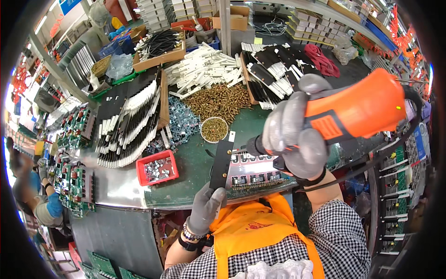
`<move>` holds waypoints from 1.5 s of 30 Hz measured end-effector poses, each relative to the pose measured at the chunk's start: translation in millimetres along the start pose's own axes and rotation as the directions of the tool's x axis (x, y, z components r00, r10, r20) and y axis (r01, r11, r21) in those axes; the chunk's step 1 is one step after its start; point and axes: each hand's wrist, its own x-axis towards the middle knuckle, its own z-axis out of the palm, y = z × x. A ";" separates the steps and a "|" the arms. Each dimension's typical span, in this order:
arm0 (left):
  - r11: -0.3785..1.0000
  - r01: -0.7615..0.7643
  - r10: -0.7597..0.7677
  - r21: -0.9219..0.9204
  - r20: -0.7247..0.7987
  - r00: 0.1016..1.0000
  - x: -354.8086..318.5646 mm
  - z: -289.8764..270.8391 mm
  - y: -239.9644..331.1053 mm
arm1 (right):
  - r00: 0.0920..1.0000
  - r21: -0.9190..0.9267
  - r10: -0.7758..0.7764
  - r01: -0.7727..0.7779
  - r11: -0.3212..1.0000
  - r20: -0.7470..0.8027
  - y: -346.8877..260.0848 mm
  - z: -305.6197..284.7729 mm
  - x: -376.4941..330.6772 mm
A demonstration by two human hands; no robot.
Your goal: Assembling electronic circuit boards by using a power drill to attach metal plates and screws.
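My right hand [297, 130], in a grey glove, is wrapped round an orange power screwdriver [357, 109], held sideways with its tip pointing left. That tip reaches a flat black strip [221, 162] with brass-coloured screws in it. My left hand [206, 208], gloved in grey too, pinches the strip's lower end and keeps it tilted upright above the bench edge. Just behind the strip lies a circuit board [258, 179] with rows of components, partly hidden by my right hand and the tool.
Brass screws [218, 102] are heaped behind a round tub [214, 129] of small screws. A red tray [157, 168] holds metal bits. White strips [204, 67] pile up at the back; black-and-white strips [132, 125] stand left. The tool's cable [353, 174] hangs at right. Another person [46, 207] works far left.
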 end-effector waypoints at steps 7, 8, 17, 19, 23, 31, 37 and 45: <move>0.994 0.042 -0.043 -0.103 -0.005 0.999 -3.1 -5.3 -2.8 | 0.996 0.017 0.001 -0.003 1.000 0.092 15.0 -9.1 -1.5; 0.995 0.036 -0.037 -0.098 -0.015 0.999 -4.5 -4.5 -2.1 | 0.995 0.020 0.003 -0.005 1.000 0.098 16.3 -8.7 -2.2; 0.992 0.064 -0.070 -0.110 -0.053 0.996 -8.9 -1.7 -3.6 | 0.969 -0.028 0.149 -0.147 0.989 0.199 16.5 4.5 4.9; 0.993 0.061 -0.067 -0.098 -0.062 0.996 -12.4 -1.1 -4.7 | 0.970 -0.004 0.198 -0.199 0.980 0.143 23.4 12.3 8.9; 0.993 0.036 -0.051 -0.114 -0.133 0.990 -16.6 -2.9 -0.8 | 0.962 -0.009 0.219 -0.221 0.975 0.164 32.1 21.7 14.8; 0.994 0.066 -0.079 -0.087 -0.161 0.984 -21.0 -1.4 0.8 | 0.945 -0.098 0.275 -0.261 0.960 0.175 34.2 29.8 16.0; 0.996 0.043 -0.054 -0.084 -0.134 0.990 -18.7 -0.3 -9.7 | 0.947 -0.241 0.286 -0.246 0.939 0.146 34.0 27.9 18.0; 0.994 0.020 -0.042 -0.107 -0.201 0.979 -12.2 3.6 -11.9 | 0.944 -0.174 0.328 -0.316 0.933 0.045 53.2 30.6 19.8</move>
